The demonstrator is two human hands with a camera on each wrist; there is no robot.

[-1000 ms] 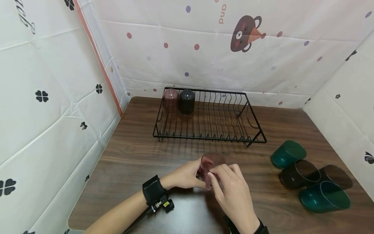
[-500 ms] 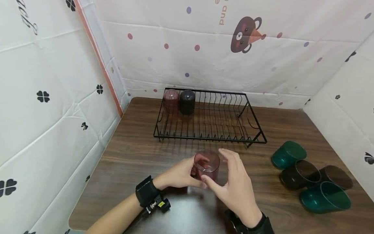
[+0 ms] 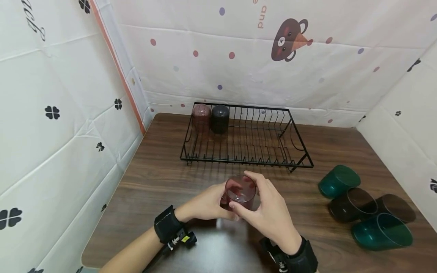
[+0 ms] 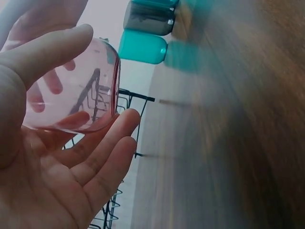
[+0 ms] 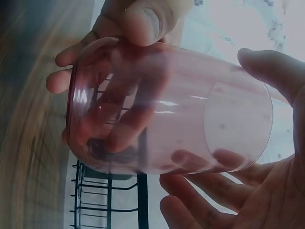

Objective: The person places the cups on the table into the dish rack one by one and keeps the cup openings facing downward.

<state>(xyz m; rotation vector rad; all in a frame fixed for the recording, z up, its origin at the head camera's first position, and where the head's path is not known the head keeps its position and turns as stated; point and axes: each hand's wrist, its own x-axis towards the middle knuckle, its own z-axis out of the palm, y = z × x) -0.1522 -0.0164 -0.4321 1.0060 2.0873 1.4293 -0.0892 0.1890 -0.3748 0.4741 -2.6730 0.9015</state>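
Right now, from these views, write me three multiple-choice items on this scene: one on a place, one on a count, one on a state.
1. Where do the two upturned cups stand in the black wire rack?
A. far left corner
B. near right corner
C. centre

2. How many cups lie on the table at the right?
A. two
B. four
C. six

3. How is the pink cup held?
A. by the left hand alone
B. by both hands
C. it stands free

Answers: 1 A, the pink upturned cup and black cup sit there. 2 B, two green and two dark. 3 B, the right hand grips it too.
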